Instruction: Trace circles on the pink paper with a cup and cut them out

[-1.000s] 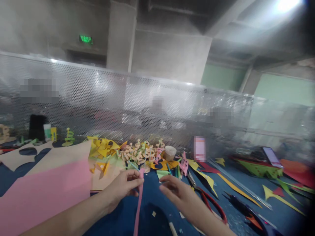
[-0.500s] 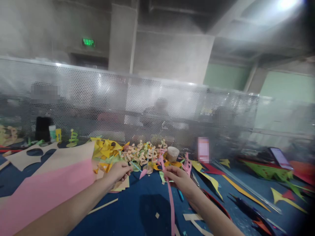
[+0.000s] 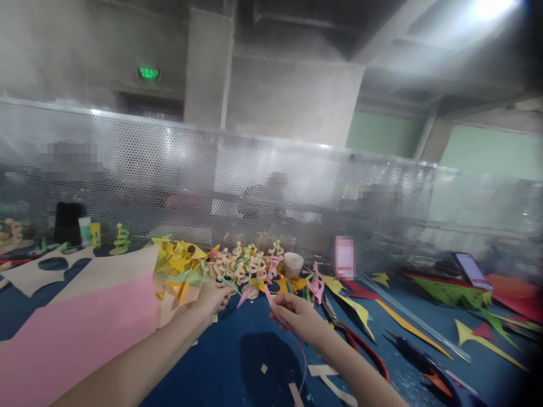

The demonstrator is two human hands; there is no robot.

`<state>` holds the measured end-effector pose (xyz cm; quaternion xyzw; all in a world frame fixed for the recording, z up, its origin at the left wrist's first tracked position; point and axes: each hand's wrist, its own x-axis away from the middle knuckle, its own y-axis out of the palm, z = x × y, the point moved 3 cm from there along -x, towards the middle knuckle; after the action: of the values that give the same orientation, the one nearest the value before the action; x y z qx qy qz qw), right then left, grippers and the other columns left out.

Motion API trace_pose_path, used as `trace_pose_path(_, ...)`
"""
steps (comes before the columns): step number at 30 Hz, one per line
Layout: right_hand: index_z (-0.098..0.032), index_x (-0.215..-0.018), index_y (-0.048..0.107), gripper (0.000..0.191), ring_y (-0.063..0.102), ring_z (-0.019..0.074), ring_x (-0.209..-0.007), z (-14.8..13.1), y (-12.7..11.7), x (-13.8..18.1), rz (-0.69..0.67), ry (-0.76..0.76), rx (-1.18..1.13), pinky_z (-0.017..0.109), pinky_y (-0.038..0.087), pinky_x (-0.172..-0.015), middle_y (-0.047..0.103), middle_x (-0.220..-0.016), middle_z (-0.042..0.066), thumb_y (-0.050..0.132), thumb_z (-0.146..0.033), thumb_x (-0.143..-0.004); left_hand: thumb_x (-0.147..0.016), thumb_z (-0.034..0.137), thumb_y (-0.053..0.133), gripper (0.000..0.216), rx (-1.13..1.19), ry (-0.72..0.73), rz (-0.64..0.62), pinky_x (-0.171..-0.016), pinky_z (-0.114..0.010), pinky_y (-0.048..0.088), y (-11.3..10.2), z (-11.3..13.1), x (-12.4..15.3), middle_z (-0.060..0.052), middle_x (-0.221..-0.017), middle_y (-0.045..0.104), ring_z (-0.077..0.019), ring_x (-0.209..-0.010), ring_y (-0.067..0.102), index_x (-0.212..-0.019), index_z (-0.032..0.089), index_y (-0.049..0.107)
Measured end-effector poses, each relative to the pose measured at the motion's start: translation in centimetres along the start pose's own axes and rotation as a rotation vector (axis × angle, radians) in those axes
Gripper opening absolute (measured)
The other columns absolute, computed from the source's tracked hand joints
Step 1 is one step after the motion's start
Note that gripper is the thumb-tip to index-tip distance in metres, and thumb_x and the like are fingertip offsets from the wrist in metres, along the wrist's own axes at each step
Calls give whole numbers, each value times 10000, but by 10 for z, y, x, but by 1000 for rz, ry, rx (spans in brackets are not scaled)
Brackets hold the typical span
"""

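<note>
My left hand (image 3: pixel 212 298) pinches a thin stick with a small pink paper piece (image 3: pixel 242 295) at its tip. My right hand (image 3: pixel 292 314) pinches the top end of a long pink paper strip (image 3: pixel 302 357) that hangs down in a curve over the blue table (image 3: pixel 237 362). The two hands are close together, just in front of a pile of small paper spirals (image 3: pixel 248 264) in orange, pink and green.
A big pink sheet (image 3: pixel 76 333) and tan cut paper (image 3: pixel 106 270) lie at left. Red-handled scissors (image 3: pixel 360 350), a tape roll (image 3: pixel 292 264), yellow, green and red scraps and a phone (image 3: pixel 472 270) lie to the right. A perforated metal screen (image 3: pixel 254 186) backs the table; people sit behind it.
The pink strip passed from my left hand to my right hand. My left hand moved up to the stick; the strip's top end now sits lower and it bends more.
</note>
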<state>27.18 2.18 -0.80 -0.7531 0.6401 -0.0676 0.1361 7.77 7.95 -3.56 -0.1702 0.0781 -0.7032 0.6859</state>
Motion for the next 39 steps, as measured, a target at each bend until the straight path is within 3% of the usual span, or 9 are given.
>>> trace_pose_path(4, -191, -714, 514, 329, 606, 143, -588, 1, -1, 0, -20, -20, -3, 263, 443, -561, 649, -624, 0, 633, -483, -620, -873, 275, 512, 191, -39, 172, 17, -491, -229, 431, 0, 11, 22, 35, -606, 543, -91, -489, 504, -791, 123, 591)
trace_pose_path(6, -189, -736, 521, 313, 592, 135, -558, 0, -4, -1, -21, -37, 3, 258, 434, -545, 636, -597, -10, 622, -461, -619, -805, 248, 541, 182, -66, 314, 7, -491, -228, 392, 3, 20, 37, 52, -510, 480, -100, -465, 470, -663, 143, 582)
trace_pose_path(9, -186, -729, 528, 280, 573, 126, -519, -1, -7, -1, -13, -57, 31, 256, 432, -530, 620, -575, -15, 592, -439, -628, -691, 228, 572, 102, -99, 510, -10, -555, -234, 397, 6, 31, 57, 15, -624, 547, -129, -574, 511, -607, 170, 575)
trace_pose_path(12, -192, -667, 529, 235, 580, 133, -511, -3, -7, 1, 1, -84, 80, 271, 458, -560, 603, -542, -17, 568, -423, -643, -629, 198, 552, 52, -124, 606, -22, -551, -234, 387, 8, 35, 68, -6, -712, 567, -126, -575, 494, -580, 182, 551)
trace_pose_path(16, -200, -638, 538, 178, 638, 183, -603, -7, -1, 9, 31, -118, 167, 289, 482, -593, 640, -588, 15, 550, -374, -677, -612, 186, 527, 52, -135, 613, -52, -542, -236, 371, 12, 32, 66, 26, -561, 502, -130, -543, 472, -561, 196, 523)
trace_pose_path(24, -186, -795, 602, 144, 658, 212, -662, -13, 5, 14, 131, -167, 307, 295, 470, -635, 684, -650, 40, 530, -301, -748, -648, 253, 545, 77, -9, 544, -174, -547, -240, 421, 23, 16, 48, 25, -573, 542, -135, -548, 540, -630, 183, 518)
trace_pose_path(29, -189, -791, 570, 102, 670, 208, -651, -7, 5, 16, 119, -132, 325, 289, 484, -632, 692, -646, 43, 505, -258, -753, -650, 293, 593, 316, 65, 511, -212, -645, -275, 481, 22, 11, 42, -14, -726, 628, -174, -684, 615, -935, 167, 539)
trace_pose_path(34, -172, -729, 584, 141, 661, 186, -675, -5, 5, 16, 65, -124, 365, 257, 477, -633, 701, -699, 55, 502, -281, -765, -707, 341, 589, 225, 68, 546, -240, -702, -280, 469, 21, 11, 45, -29, -757, 624, -184, -750, 598, -840, 159, 598)
trace_pose_path(39, -139, -637, 646, 165, 567, 154, -551, -4, -1, 19, 19, -59, 508, 236, 383, -510, 641, -571, 29, 549, -242, -722, -772, 390, 530, 234, 75, 566, -233, -610, -252, 455, 21, 14, 51, -10, -711, 574, -161, -674, 555, -792, 161, 574)
